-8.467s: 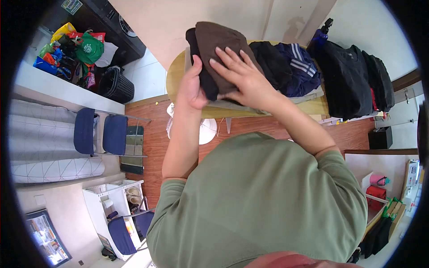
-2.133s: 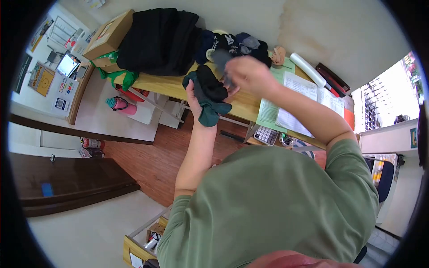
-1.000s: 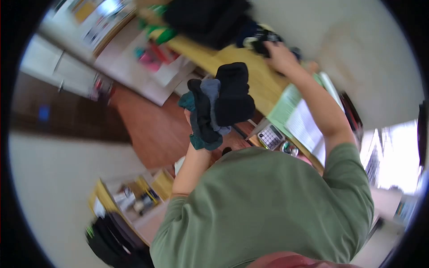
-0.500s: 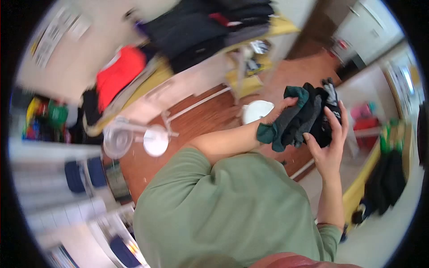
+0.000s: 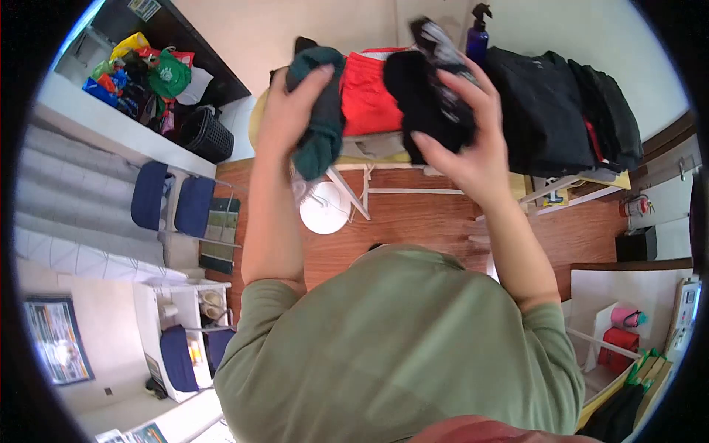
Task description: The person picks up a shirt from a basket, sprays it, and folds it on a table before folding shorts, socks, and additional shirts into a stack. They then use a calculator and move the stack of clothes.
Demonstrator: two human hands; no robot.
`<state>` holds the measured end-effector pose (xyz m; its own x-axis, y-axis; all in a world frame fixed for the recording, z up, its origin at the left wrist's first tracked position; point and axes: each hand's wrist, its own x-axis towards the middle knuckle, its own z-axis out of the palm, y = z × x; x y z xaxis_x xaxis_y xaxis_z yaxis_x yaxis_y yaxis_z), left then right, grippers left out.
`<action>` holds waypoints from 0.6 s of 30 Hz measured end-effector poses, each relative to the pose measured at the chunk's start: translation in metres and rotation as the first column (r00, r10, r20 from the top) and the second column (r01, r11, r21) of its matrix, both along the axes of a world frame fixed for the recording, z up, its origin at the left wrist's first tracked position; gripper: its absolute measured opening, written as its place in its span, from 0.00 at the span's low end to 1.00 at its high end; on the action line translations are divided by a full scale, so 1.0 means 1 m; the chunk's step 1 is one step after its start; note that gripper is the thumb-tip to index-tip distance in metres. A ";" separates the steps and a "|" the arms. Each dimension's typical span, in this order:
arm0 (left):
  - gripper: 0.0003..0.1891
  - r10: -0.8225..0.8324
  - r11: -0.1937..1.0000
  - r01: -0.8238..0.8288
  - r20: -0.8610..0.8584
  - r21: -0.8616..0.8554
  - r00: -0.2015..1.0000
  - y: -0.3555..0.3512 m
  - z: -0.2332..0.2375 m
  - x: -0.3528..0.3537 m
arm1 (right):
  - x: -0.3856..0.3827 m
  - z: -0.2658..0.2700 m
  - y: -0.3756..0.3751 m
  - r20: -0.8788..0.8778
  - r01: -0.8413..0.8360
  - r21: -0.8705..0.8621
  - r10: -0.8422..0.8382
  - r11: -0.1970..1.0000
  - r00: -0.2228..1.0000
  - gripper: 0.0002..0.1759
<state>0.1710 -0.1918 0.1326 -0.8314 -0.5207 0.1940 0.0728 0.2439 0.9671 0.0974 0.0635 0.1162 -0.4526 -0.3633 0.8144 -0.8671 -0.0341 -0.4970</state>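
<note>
My left hand point(image 5: 284, 118) is closed on a bundle of dark green and grey socks point(image 5: 322, 140), held up above the left part of the yellow-edged table point(image 5: 399, 157). In my right hand point(image 5: 473, 140) are black socks point(image 5: 413, 92), one with a white pattern; my fingers curve around them from the right. Folded red shorts point(image 5: 365, 92) lie on the table between the two hands. A stack of dark folded clothes point(image 5: 535, 111) is just right of my right hand.
A blue spray bottle point(image 5: 478, 40) stands behind the clothes. Below the table's front edge is a white round base point(image 5: 325, 210) on the wooden floor. Navy chairs point(image 5: 193, 207) and a black basket point(image 5: 208, 136) are at left. A fire extinguisher point(image 5: 636, 207) stands at right.
My view has turned to face the table. The socks, held together in both hands before, are now split between them, and both hands are raised over the table.
</note>
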 end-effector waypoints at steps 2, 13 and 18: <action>0.39 0.280 0.909 -0.171 0.251 -0.380 0.927 -0.046 0.005 -0.027 | -0.017 0.000 -0.069 0.002 -0.025 -0.021 0.025 0.999 1.000 0.39; 0.43 0.305 0.779 -0.127 0.193 -0.614 0.933 -0.107 -0.042 -0.028 | -0.063 -0.034 -0.162 0.209 -0.100 0.402 0.015 0.910 0.978 0.20; 0.34 -0.030 0.395 0.138 0.137 -0.908 0.990 -0.082 -0.070 -0.010 | -0.083 -0.002 -0.184 0.252 -0.124 0.168 0.079 0.978 0.964 0.25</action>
<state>0.1613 -0.2740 0.0626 -0.9001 -0.0030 0.4357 0.0795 0.9821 0.1710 0.0149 -0.1201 0.1142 -0.5816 -0.5483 0.6009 -0.7158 -0.0060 -0.6982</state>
